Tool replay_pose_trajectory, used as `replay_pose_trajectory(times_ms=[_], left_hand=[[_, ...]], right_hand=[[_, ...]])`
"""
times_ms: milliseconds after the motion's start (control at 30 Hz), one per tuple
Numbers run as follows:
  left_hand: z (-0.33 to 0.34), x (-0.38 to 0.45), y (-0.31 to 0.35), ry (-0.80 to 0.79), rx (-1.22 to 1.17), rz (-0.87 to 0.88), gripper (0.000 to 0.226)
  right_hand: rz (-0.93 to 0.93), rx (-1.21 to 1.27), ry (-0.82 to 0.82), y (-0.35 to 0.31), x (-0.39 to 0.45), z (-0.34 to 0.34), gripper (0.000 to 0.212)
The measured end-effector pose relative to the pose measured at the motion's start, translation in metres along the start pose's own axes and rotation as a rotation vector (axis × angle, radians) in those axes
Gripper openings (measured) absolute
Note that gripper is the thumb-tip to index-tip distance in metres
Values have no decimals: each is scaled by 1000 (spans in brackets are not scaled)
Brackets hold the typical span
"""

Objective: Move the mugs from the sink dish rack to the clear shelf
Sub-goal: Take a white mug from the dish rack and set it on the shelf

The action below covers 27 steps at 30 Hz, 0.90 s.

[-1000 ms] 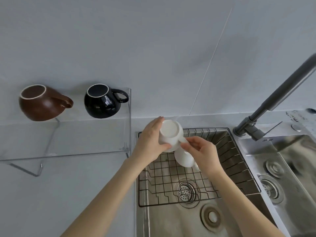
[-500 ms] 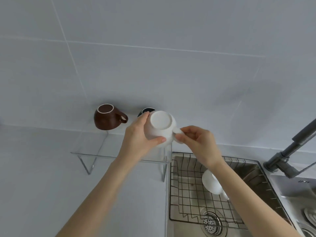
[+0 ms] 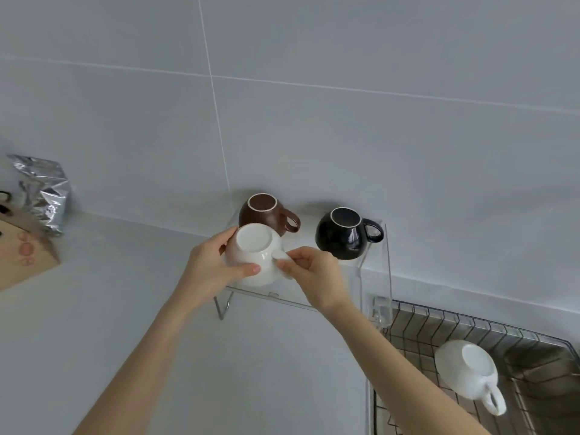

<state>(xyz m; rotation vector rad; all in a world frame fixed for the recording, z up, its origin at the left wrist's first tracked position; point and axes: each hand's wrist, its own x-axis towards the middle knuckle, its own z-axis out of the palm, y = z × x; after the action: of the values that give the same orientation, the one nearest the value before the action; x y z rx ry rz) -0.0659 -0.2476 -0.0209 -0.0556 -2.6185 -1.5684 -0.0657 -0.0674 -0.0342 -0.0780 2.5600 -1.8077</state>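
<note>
The left hand wraps the body of a white mug, thumb across its near side and fingers round the far side, while the right hand pinches the mug's handle at about 3 o'clock from the body. The mug is upside down, base facing the camera, held between both hands over the front part of the clear shelf; whether its rim touches the shelf yet I cannot tell.

At 12 o'clock from it, just behind, sits the brown mug, and at 2 o'clock the black mug, both inverted on the shelf. So 2 look done and this is the 3rd. 1 more white mug lies in the rack at 4 o'clock, well apart.
</note>
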Motion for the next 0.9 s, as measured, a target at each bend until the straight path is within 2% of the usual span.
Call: replay_pose_trajectory(times_ms=[67, 167, 267, 433, 767, 900], left_hand=[[-7, 7, -9, -32, -17, -38, 77], [-16, 13, -19, -83, -16, -92, 102], [-20, 16, -25, -111, -17, -113, 107], [-22, 22, -30, -145, -43, -111, 99], [-22, 23, -30, -165, -62, -110, 105], [-22, 23, -29, -179, -54, -110, 96]], right_hand=[[6, -15, 12, 2, 2, 11, 20], [24, -24, 28, 6, 5, 25, 20], [40, -30, 35, 8, 5, 34, 20], [51, -47, 39, 7, 7, 39, 23], [52, -56, 45, 7, 8, 39, 23], [55, -39, 32, 7, 7, 38, 23]])
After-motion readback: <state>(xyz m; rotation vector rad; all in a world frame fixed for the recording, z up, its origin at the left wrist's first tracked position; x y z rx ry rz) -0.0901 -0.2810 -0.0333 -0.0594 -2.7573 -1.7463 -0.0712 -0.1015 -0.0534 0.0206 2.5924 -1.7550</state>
